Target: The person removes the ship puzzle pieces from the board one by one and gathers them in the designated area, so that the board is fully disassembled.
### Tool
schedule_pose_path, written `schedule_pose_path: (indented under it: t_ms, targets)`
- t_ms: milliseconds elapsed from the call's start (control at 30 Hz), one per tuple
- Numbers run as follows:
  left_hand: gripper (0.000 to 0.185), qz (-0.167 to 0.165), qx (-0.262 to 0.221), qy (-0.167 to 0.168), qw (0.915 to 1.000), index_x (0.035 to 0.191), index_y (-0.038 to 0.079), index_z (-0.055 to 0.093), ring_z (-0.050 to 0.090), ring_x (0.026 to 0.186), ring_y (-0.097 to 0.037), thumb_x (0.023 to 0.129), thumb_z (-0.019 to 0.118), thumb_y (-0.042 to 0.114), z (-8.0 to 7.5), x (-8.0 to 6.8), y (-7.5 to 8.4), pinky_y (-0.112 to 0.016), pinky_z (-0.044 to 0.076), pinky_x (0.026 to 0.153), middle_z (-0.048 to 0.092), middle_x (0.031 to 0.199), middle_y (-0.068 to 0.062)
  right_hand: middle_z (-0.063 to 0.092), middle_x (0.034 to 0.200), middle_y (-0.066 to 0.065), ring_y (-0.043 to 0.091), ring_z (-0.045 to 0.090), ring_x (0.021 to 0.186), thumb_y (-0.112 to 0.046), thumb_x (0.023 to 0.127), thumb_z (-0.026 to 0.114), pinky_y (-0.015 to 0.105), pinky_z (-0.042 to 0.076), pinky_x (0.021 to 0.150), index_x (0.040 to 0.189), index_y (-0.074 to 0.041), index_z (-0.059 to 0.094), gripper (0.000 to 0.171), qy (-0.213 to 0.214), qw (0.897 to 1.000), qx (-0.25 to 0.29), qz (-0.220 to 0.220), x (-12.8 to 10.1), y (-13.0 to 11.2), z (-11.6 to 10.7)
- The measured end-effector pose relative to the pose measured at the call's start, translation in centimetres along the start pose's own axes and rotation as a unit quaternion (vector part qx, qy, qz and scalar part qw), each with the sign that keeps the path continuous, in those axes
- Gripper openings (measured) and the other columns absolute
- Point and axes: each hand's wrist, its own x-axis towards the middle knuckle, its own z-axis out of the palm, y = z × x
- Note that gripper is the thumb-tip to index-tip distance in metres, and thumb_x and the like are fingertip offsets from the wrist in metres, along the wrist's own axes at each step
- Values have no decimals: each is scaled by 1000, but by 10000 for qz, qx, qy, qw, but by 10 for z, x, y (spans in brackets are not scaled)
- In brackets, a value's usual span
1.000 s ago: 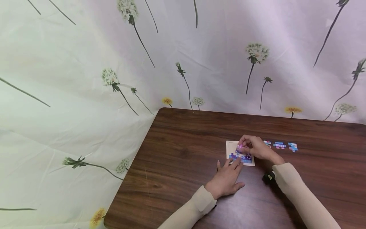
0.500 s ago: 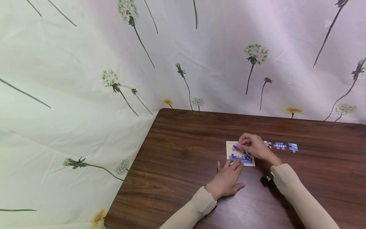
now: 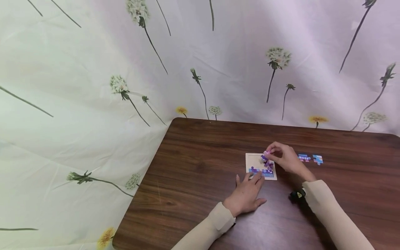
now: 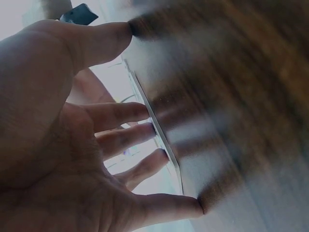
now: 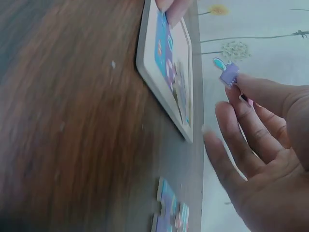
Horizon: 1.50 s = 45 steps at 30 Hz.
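Right hand (image 3: 285, 158) pinches a purple puzzle piece (image 5: 228, 72) in its fingers just above the tray (image 3: 252, 160) on the bench (image 3: 203, 166), empty slot lying just left of it, while the left hand (image 3: 247, 194) lies flat, fingers straight, on the tray's near edge.

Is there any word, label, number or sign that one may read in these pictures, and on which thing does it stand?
None can be read.
Puzzle tray: coloured print only, too small and blurred for any letters.
Piece pinched in the right hand: purple, with a teal shape, no text visible.
Loose pieces on the table: blue and pink patterns, too small to read.
Curtain: dandelion print, no words.
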Motion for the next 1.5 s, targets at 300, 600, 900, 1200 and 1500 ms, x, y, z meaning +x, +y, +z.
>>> schedule_pose_path:
  t_ms: [300, 600, 900, 1200, 1500]
  targets:
    - [73, -52, -82, -38, 9999, 161, 20, 41, 37, 153, -24, 100, 62, 56, 0, 0, -2, -68, 44, 111, 33, 171, 6, 75, 101, 10, 7, 69, 88, -19, 100, 71, 20, 53, 74, 111, -9, 69, 15, 83, 9999, 72, -87, -14, 8, -12]
    - [73, -56, -131, -12, 9999, 160, 19, 43, 37, 153, -23, 100, 63, 54, -1, 0, 1, -67, 44, 111, 33, 171, 6, 76, 114, 13, 2, 68, 95, -19, 101, 69, 21, 55, 78, 125, -10, 71, 25, 51, 9999, -12, -112, -33, 22, -31]
    - [73, -51, -105, 35, 9999, 160, 19, 43, 37, 152, -23, 100, 63, 55, 1, 0, 1, -67, 44, 111, 33, 171, 6, 76, 100, 17, 0, 68, 81, -10, 97, 74, 28, 59, 63, 116, -1, 70, 23, 207, 9993, 314, -57, -53, 36, -44]
    - [73, -67, -143, -26, 9999, 161, 19, 42, 36, 153, -23, 100, 62, 55, 1, -1, -1, -66, 43, 113, 32, 172, 7, 77, 98, 17, -5, 67, 81, -9, 96, 74, 22, 57, 64, 112, -2, 71, 17, 392, 9992, 50, 64, -70, 49, -55]
    - [73, -71, -118, -6, 9999, 160, 19, 42, 37, 152, -23, 100, 63, 54, -1, -1, 0, -66, 44, 112, 33, 171, 6, 75, 95, 16, -4, 66, 76, -10, 97, 73, 24, 58, 60, 113, 0, 70, 19, 463, 9988, -17, 180, -81, 57, -63]
